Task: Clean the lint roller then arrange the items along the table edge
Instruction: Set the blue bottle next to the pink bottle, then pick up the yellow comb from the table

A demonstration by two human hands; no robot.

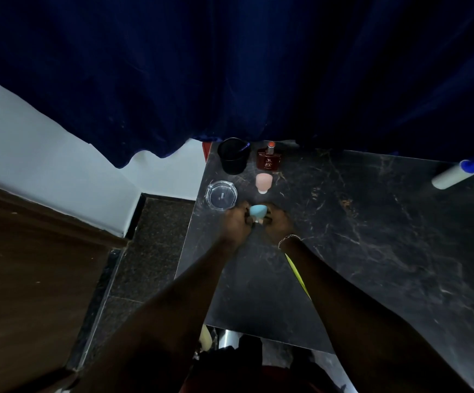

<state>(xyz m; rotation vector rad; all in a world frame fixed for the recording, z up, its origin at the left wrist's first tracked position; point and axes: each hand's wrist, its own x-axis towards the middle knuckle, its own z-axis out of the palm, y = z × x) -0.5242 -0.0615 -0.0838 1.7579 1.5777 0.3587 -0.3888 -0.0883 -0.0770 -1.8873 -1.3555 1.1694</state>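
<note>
Head view looks down my forearms to both hands meeting over the left part of the dark marble table (pixel 372 222). My left hand (pixel 237 222) and right hand (pixel 278 222) are cupped around a small blue sponge (pixel 257 211) on a pale stand, fingers curled in on its sides, so both are closed on it rather than spread. I judge it a soft, very light thing that will squash if I pinch hard and could tip off its little base; better to hold it low, at the stand, with only fingertip pressure. Just beyond it sits a pink sponge (pixel 264 181) of the same kind, and left of that a clear glass ashtray (pixel 221 195) near the table's left edge: heavy for its size, hard, slick, and breakable, best taken by the rim with a full grip. Farther back stand a black cup (pixel 233 156) and a dark red perfume bottle (pixel 269 158), side by side against the blue curtain (pixel 230 66). The lint roller (pixel 454 174) lies well apart at the far right, its white roll toward me and blue handle pointing away.
</note>
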